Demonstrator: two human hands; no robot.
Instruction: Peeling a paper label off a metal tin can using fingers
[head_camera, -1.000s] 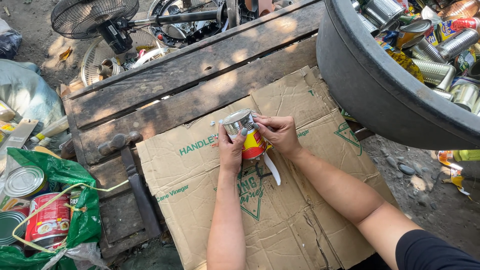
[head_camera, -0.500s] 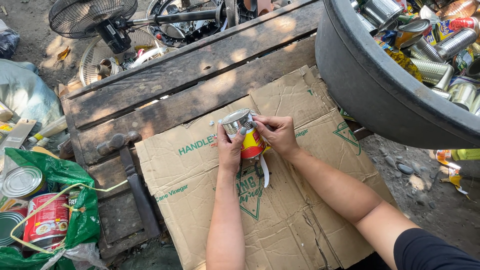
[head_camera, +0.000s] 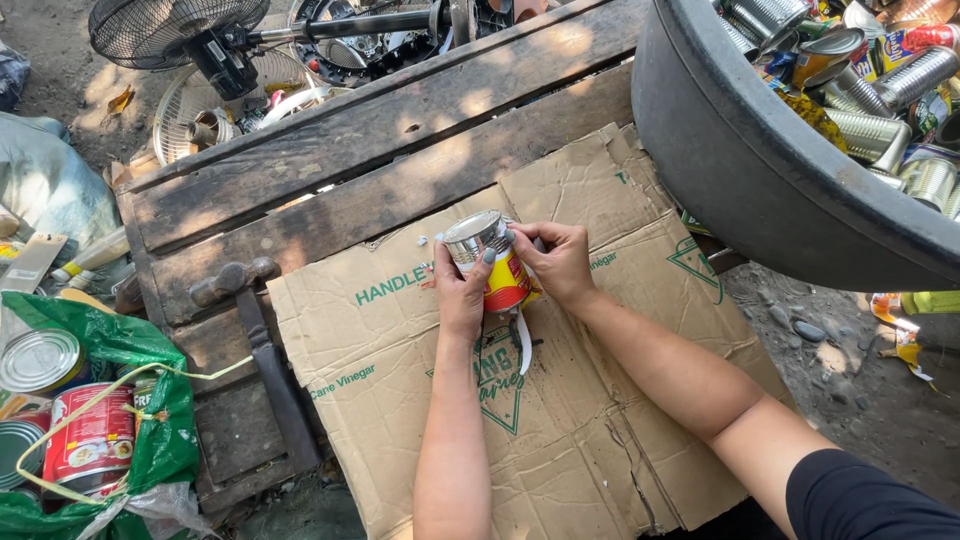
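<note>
A small tin can (head_camera: 488, 258) with a bare silver end and a yellow-and-red label is held over the middle of a flattened cardboard sheet (head_camera: 400, 400), tipped so its metal end faces up and to the left. The left hand (head_camera: 461, 290) wraps its fingers around the can's left side and steadies it, while the right hand (head_camera: 557, 262) pinches at the can's upper right edge with thumb and fingertips closed on the label; a white strip (head_camera: 523, 342) hangs down from the can toward the cardboard, which suggests the label is being peeled away, the steadying grip giving the pinching hand something to pull against. Both hands are closed narrow on the can, neither is free. The cardboard lies over a worn wooden pallet (head_camera: 330, 150), seemingly as a work surface. Just left of the cardboard a dark-handled hammer (head_camera: 262, 350) lies on the pallet within easy reach of the left arm. At far right a large grey tub (head_camera: 740, 150) holds many silver cans (head_camera: 880, 110), close enough to reach. At near left a green bag (head_camera: 150, 430) holds a few red-labelled tins (head_camera: 95, 440). At the far left an electric fan (head_camera: 180, 30) lies among scrap on the dirt.
</note>
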